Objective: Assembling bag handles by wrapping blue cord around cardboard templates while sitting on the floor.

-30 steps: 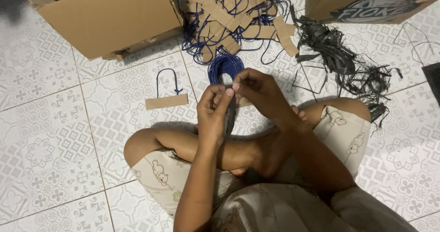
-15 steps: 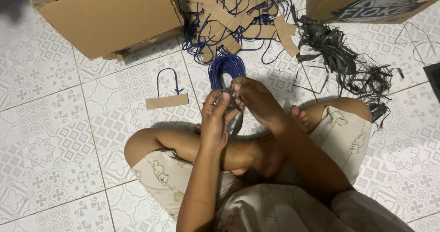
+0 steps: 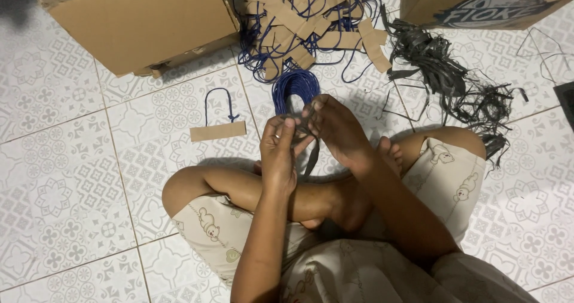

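Gripping blue cord bundle (image 3: 295, 87), both hands

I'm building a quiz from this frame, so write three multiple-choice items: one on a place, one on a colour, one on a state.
1. Where does the lone cardboard strip with a cord loop lie?
A. On the tile floor, beside the person's knee
B. Inside the cardboard box
C. On the person's lap

2. What colour is the cord bundle just beyond the hands?
A. Red
B. Blue
C. White

3. What are the left hand and right hand doing?
A. Resting flat on the floor
B. Held far apart
C. Together, pinching a dark strip

Answers: 1 A, it sits alone on bare tile; 2 B, the coil is deep blue; 3 C, fingertips meet on the strip.
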